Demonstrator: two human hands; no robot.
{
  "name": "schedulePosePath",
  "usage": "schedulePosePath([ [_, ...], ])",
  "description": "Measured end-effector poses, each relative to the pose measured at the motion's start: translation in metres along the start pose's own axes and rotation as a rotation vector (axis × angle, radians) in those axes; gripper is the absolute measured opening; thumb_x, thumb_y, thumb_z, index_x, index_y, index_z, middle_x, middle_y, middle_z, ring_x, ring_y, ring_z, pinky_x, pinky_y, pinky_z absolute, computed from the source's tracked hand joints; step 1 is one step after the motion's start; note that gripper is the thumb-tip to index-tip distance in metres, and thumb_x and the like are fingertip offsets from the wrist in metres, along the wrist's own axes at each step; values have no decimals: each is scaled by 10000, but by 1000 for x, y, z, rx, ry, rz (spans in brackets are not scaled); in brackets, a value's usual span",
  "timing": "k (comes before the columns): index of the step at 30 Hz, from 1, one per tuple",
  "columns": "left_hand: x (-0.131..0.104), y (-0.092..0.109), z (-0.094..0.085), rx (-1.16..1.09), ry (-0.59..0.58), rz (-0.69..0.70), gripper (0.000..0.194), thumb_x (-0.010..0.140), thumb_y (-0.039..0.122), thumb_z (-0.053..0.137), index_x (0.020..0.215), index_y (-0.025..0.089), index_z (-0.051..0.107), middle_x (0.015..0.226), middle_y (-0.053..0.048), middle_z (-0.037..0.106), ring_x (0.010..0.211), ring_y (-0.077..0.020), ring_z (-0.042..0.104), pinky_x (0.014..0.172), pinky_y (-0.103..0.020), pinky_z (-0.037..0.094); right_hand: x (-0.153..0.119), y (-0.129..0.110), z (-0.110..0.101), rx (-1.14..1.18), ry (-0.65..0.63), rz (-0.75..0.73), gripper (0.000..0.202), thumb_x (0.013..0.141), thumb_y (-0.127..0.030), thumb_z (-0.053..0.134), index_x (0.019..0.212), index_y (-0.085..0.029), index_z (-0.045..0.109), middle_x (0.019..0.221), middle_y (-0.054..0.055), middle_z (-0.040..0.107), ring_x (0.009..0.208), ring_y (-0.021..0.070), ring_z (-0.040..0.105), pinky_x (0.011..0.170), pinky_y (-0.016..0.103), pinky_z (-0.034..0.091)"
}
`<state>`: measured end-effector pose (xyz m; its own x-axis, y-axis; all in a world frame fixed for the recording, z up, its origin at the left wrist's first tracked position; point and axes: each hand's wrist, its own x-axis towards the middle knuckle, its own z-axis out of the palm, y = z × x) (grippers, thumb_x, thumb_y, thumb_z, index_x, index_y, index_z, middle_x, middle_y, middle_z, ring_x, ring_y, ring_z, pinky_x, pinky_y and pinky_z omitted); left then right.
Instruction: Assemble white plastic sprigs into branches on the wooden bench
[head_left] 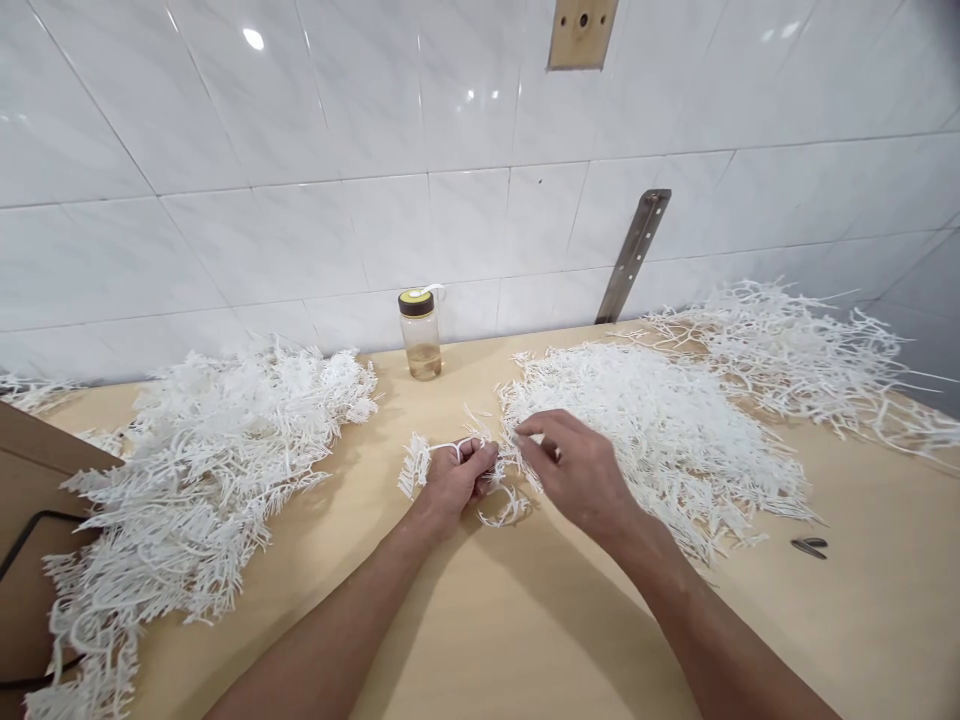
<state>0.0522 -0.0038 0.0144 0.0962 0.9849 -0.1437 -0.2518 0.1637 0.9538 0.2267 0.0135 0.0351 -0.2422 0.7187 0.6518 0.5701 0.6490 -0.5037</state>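
Note:
My left hand (457, 475) is closed, its thumb and fingers pinching a white branched plastic sprig (415, 465). One feathery end of the sprig sticks out to the left of the hand. A curled white strand (506, 510) hangs or lies just below the fingertips; I cannot tell which. To the right, my right hand (581, 470) has its fingers bent and drawn together at the near-left edge of a heap of small white pieces (645, 410). Whatever its fingertips pinch, if anything, is too small to make out.
A large heap of white feathery sprigs (217, 470) covers the table's left side. Longer white branched stems (802, 345) lie at the back right. A bottle (421, 340) stands near the tiled wall. Small dark snips (810, 547) lie at right, a brown box (37, 540) at left.

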Motion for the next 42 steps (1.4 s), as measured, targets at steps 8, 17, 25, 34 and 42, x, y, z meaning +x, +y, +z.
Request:
schedulePosePath([
  [8, 3, -2, 0, -31, 39, -7, 485, 666, 511, 802, 604, 181, 451, 538, 63, 398, 460, -57, 336, 447, -210, 220, -10, -7, 19, -56, -140, -6, 118, 924, -154, 536, 934, -188, 648, 982, 69, 677, 720, 154, 636, 686, 289, 506],
  [17, 1, -3, 4, 87, 73, 53, 460, 697, 525, 755, 591, 187, 461, 485, 56, 426, 454, -68, 353, 468, -224, 270, -12, -13, 18, -140, -215, 79, 158, 942, -193, 479, 825, -192, 586, 800, 32, 655, 639, 148, 585, 625, 274, 417],
  [25, 13, -23, 6, 242, 191, 175, 371, 707, 413, 712, 556, 194, 454, 501, 62, 413, 481, -79, 338, 489, -232, 272, -17, -7, 27, -227, -257, 149, 179, 921, -172, 474, 759, -192, 549, 757, 34, 629, 634, 157, 557, 581, 278, 354],
  [34, 4, -24, 5, 447, 258, 332, 253, 837, 343, 616, 647, 198, 534, 572, 30, 494, 554, -126, 443, 573, -257, 329, -17, -14, 37, -237, -256, 258, 192, 922, -193, 487, 734, -199, 525, 738, 34, 619, 635, 165, 545, 576, 281, 328],
  [42, -4, -14, 8, 467, 254, 427, 201, 847, 344, 625, 707, 209, 573, 623, 19, 508, 602, -144, 431, 613, -269, 318, -13, -24, 36, -189, -105, 284, 163, 881, -236, 511, 721, -212, 501, 693, 22, 606, 610, 168, 531, 573, 283, 351],
])
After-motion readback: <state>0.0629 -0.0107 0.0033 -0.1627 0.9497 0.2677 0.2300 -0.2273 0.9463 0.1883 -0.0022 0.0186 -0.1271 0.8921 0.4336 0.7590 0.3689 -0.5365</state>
